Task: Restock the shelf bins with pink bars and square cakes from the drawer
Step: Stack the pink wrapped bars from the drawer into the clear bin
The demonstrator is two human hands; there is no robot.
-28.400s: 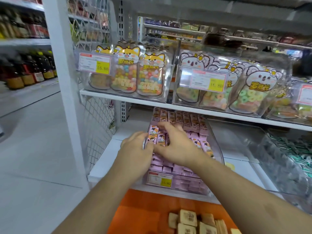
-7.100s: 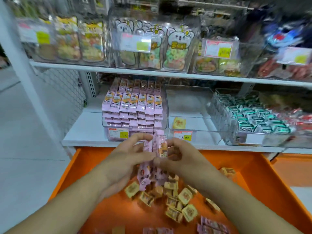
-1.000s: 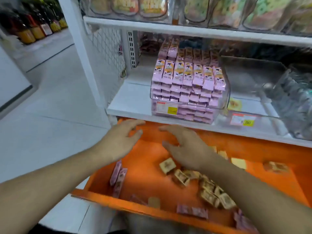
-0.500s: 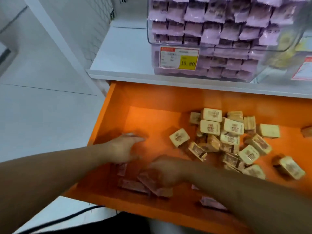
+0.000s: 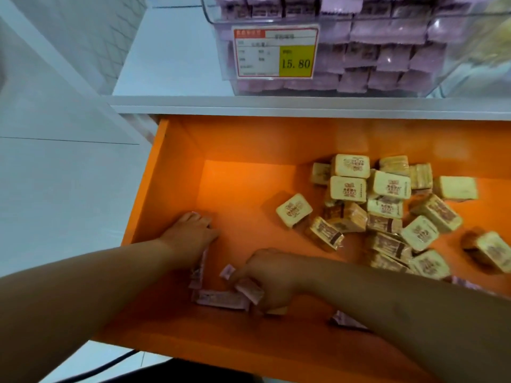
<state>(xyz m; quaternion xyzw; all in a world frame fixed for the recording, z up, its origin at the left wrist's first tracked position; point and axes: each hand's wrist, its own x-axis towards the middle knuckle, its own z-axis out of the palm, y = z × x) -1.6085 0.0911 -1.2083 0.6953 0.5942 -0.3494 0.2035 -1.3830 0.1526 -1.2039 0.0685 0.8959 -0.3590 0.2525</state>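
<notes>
The orange drawer (image 5: 249, 139) is pulled out below the shelf. Both my hands are down in its near left corner. My left hand (image 5: 190, 236) lies over a pink bar (image 5: 199, 268) against the left wall, fingers fairly straight. My right hand (image 5: 269, 277) is curled around a pink bar (image 5: 249, 290). Another pink bar (image 5: 221, 299) lies flat on the drawer floor between my hands. Several tan square cakes (image 5: 384, 205) are heaped in the drawer's right half. A clear bin (image 5: 331, 59) packed with pink bars stands on the shelf above.
The bin carries a price tag (image 5: 275, 52) reading 15.80. The white shelf edge (image 5: 276, 105) runs just above the drawer. More pink bars (image 5: 347, 322) show under my right forearm. A second clear bin (image 5: 475, 51) stands at the right. A black cable (image 5: 91, 369) lies on the floor.
My head has tipped further down over the drawer. My right hand has closed around a pink bar, and my left hand has slid onto the bar by the left wall.
</notes>
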